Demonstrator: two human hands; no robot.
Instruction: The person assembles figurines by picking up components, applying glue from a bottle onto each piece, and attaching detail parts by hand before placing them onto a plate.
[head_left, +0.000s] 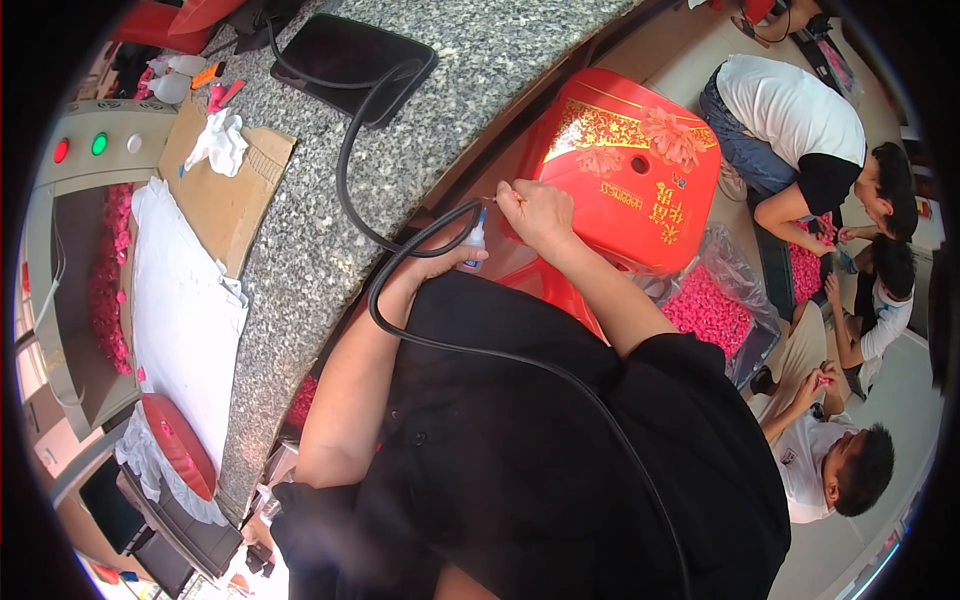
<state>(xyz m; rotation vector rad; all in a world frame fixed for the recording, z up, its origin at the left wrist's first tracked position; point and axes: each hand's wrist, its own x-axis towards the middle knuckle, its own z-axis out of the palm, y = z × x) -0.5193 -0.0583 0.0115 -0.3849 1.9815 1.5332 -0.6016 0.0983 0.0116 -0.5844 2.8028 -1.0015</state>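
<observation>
My left hand (pixel 436 258) is closed around a small clear bottle (pixel 474 250) with a blue tip, held upright in front of my body. Just to its right, my right hand (pixel 541 216) is closed, thumb and fingers pinched together near the bottle's tip. Whatever small thing sits in that pinch is too small to make out. A black cable (pixel 352 150) loops past my left hand and runs across my dark shirt. Beyond my right hand stands a red plastic stool (pixel 690 215) with a gold and floral top.
A speckled granite counter (pixel 300 210) borders my left side, with a black tablet (pixel 345 62), cardboard (pixel 255 165) and white sheet (pixel 180 290). A machine with coloured buttons (pixel 90 148) stands left. Pink pieces (pixel 708 305) fill a plastic-lined crate. Several people (pixel 800 110) work at right.
</observation>
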